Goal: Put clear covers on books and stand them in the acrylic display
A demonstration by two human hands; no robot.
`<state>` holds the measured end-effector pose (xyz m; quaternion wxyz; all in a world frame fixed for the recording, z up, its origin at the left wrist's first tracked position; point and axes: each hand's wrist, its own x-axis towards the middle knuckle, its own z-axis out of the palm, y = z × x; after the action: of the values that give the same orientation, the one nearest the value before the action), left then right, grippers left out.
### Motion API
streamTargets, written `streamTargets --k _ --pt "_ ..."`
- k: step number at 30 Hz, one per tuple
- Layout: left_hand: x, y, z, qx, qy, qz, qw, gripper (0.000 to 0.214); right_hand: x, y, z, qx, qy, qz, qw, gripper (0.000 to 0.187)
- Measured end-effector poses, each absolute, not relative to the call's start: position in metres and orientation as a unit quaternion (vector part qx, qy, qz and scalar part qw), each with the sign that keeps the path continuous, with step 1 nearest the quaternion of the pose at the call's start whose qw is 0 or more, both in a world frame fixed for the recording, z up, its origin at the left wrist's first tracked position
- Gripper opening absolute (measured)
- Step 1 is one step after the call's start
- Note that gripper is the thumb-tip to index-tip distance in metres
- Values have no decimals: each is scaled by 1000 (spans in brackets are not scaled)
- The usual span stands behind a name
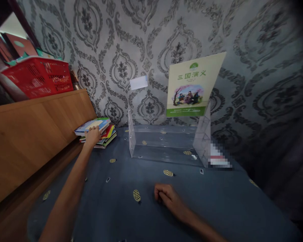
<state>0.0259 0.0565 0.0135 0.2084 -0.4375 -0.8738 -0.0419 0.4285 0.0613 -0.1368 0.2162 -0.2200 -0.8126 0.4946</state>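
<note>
At the left of the surface lies a stack of books (107, 140), some with red, yellow and green edges. My left hand (92, 135) reaches out to it, its fingers over the near edge of the top book (87, 125), which has a blue and white cover. My right hand (166, 196) rests on the blue cloth as a loose fist, with nothing seen in it. Beyond it stands a clear plastic rack (164, 155) with stepped tiers. A cream and green book (195, 85) with a picture on its cover stands upright at the rack's right end.
Blue cloth (111, 201) with a pineapple print covers the surface. A wooden board (40, 127) rises along the left, with a red plastic basket (47, 79) on top. Patterned wallpaper is behind, and a small white card (138, 82) shows above the rack's left. A blurred-out item (218, 156) lies right of the rack.
</note>
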Motion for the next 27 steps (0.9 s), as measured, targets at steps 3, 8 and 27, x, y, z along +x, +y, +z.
streamTargets --k 3,8,27 --pt "29 40 12 -451 -866 -37 212 42 427 62 -140 -222 -814 491 218 21" --pt "36 15 2 -470 -852 -30 230 44 427 64 -143 -213 -812 500 212 19" --pt "89 -34 -59 -491 -814 -40 308 47 425 66 -149 -210 -819 489 215 19"
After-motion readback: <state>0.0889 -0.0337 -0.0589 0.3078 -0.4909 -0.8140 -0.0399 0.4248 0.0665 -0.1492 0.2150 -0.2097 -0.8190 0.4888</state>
